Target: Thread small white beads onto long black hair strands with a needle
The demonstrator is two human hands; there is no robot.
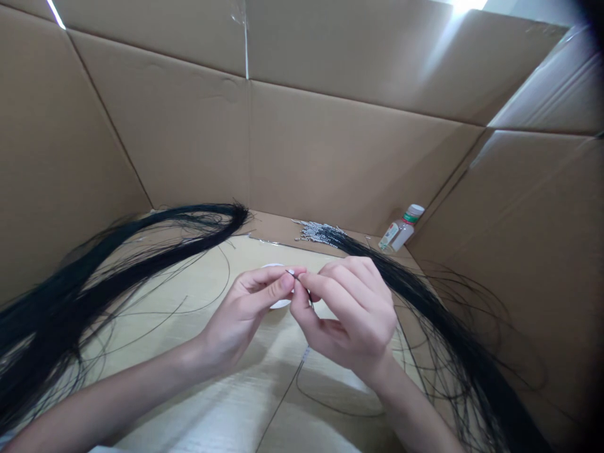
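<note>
At the middle of the view my left hand [252,302] and my right hand [346,308] meet fingertip to fingertip. Both pinch a thin dark cord [296,277] between thumb and forefinger. A tiny white bit shows at my left fingertips, too small to name. Behind the hands, partly hidden, is a round white dish [282,304]. Below my right hand hangs or lies a small clear beaded piece [306,353], with thin dark strands running down from it.
A thick bundle of black cords [141,264] lies on the left. Another bundle [425,296], with silvery beaded ends [318,233], runs down the right. A small bottle [401,228] leans at the back right. Cardboard walls [330,151] surround the pale table [189,340].
</note>
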